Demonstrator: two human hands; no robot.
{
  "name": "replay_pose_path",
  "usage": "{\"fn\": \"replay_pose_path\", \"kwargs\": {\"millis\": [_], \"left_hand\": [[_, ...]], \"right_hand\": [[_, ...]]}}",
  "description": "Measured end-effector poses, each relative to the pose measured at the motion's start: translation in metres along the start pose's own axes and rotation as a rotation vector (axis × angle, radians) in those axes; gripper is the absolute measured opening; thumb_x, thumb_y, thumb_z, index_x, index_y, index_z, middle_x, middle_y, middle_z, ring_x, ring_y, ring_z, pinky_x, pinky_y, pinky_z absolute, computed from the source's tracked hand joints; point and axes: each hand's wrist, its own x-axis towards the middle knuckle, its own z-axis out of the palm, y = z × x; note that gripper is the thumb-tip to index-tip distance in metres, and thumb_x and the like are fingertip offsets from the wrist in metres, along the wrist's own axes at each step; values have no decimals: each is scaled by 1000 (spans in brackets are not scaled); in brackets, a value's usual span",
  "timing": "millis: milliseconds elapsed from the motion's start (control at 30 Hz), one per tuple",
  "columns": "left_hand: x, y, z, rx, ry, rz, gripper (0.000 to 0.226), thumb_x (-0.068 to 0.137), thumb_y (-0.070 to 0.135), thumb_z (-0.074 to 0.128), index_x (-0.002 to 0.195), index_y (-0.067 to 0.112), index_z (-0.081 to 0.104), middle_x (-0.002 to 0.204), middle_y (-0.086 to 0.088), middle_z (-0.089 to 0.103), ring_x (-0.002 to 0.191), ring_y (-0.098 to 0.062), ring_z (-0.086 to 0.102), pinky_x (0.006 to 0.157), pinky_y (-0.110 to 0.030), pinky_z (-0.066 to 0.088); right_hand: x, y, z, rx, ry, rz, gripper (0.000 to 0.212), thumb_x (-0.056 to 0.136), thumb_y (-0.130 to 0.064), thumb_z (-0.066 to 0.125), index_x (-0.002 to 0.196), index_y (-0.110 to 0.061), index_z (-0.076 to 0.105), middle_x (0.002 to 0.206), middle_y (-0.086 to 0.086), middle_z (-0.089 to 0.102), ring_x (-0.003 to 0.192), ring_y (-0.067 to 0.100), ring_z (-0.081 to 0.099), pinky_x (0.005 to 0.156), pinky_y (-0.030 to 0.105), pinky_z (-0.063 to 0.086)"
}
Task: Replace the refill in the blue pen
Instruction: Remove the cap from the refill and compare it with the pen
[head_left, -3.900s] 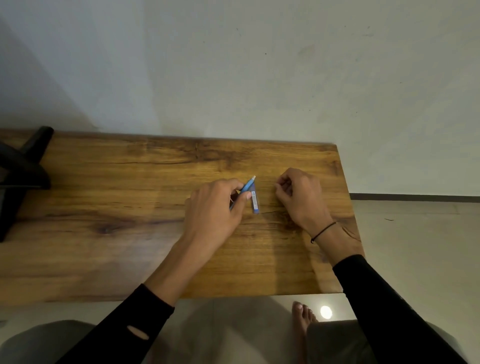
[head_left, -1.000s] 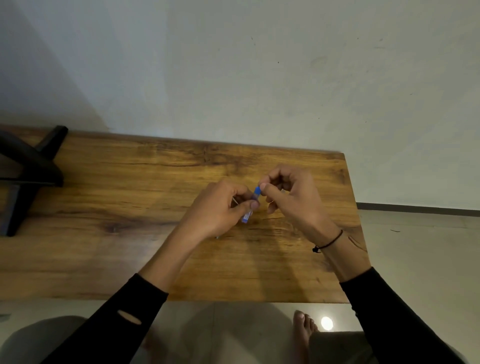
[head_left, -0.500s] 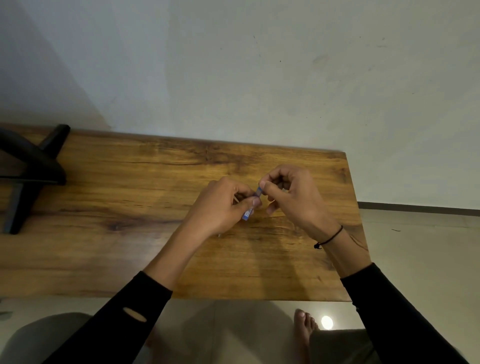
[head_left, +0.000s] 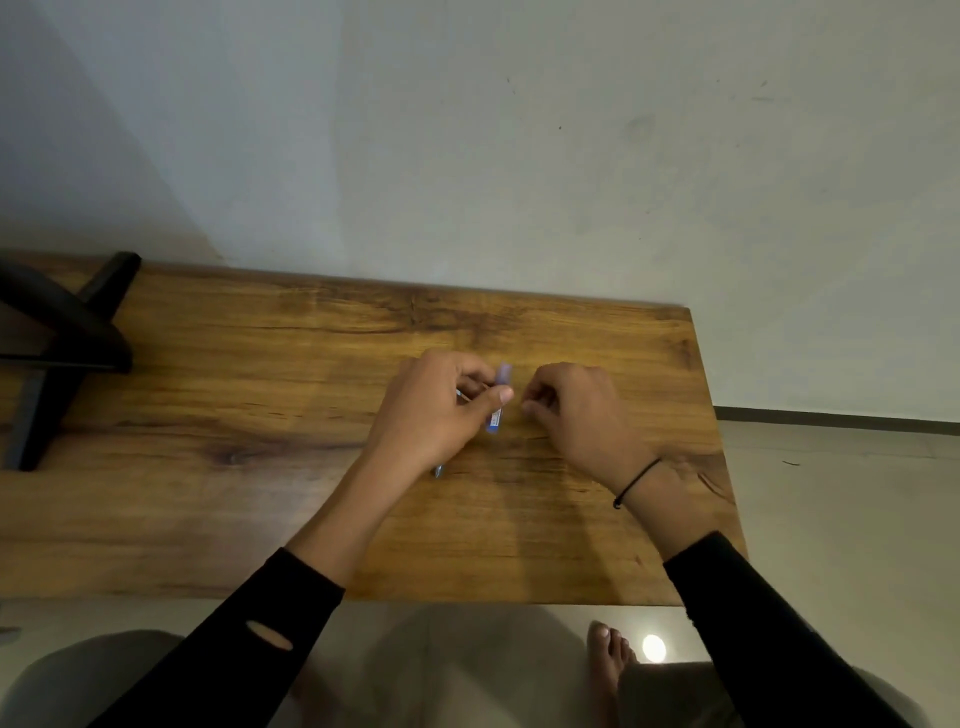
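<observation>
Wall (head_left: 519, 156): pale, plain, fills the view from 9 through 12 to 3 o'clock behind the table.
Table (head_left: 208, 493): wooden top with dark grain, spanning the middle; its right edge runs down at 3 o'clock.
Floor (head_left: 841, 519): pale tiles at 4 o'clock, with a bright light reflection (head_left: 653, 648) near a bare foot (head_left: 610, 660) at 5 o'clock.
Black stand (head_left: 57, 348): dark crossed legs resting on the table at 9 o'clock, well apart from the hands.
Sleeves: black, one with an oval hole (head_left: 268, 635) on the left forearm at 7 o'clock.
Left hand (head_left: 436, 410): just left of centre, over the table; grip closed, thumb and fingers pinching the blue pen.
Right hand (head_left: 576, 410): just right of centre, near the pen but apart from it; fingers curled inward in a narrow grip, and I cannot tell whether anything is between them. A black band (head_left: 636, 483) circles the wrist.
Blue pen (head_left: 497, 397): at the centre, its blue barrel blurred, sticking out at 12 o'clock from the left thumb and running down past it.
Thin tip (head_left: 439, 471): a small bluish end showing below the left palm at 6 o'clock; too small to identify.
</observation>
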Motion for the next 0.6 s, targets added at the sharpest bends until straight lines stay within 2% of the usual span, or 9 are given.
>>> {"fn": "replay_pose_path", "kwargs": {"millis": [67,133,233,300,367,433,500,600], "left_hand": [[1,-1,3,-64,17,-32,8,91,29,85,88,26,79,74,9,82,67,-8,78,78,-49,67],[2,-1,4,-111,37,-63,9,91,29,85,93,22,79,74,6,83,66,-8,80,75,-47,68],[2,0,3,-308,64,-164,9,94,25,83,100,20,79,79,4,85,72,-11,83,72,-34,70],[4,3,1,-566,99,-257,10,94,20,84,101,14,80,85,-2,86,82,-18,85,70,-25,68],[5,6,-3,-788,139,-309,13,93,15,83,102,7,79,93,-9,87,90,-21,85,72,-21,65],[5,10,-4,-935,153,-307,20,93,11,82,107,-2,77,100,-15,86,93,-21,85,77,-22,65],[5,15,-3,-1023,157,-283,17,93,6,81,105,-5,76,103,-19,85,92,-20,84,80,-23,66],[3,21,1,-1060,168,-250,8,93,1,79,100,-1,76,100,-17,83,90,-17,81,84,-23,66]], "right_hand": [[-1,0,6,-56,2,-7,9,97,-14,72,96,-8,79,99,11,77,93,31,70,82,43,56],[-2,1,9,-73,37,0,11,98,-14,71,96,-8,80,100,11,76,92,30,69,80,40,55],[0,2,3,41,170,40,14,100,-18,71,94,-9,80,90,4,76,82,21,70,74,35,55],[1,0,-6,292,193,89,16,102,-25,70,100,-11,79,86,1,79,79,17,74,70,34,59],[0,-3,-13,656,65,142,19,101,-27,72,112,-12,75,90,7,82,82,21,80,68,40,67],[-3,-10,-15,922,-66,156,23,100,-22,75,120,-12,72,93,13,82,80,24,81,63,40,67],[-6,-15,-14,1045,-69,147,20,99,-12,75,118,-10,69,86,15,80,72,25,78,61,36,65],[-5,-21,-15,1183,30,139,11,99,0,71,110,-4,68,79,15,75,64,22,71,59,34,61]]}}
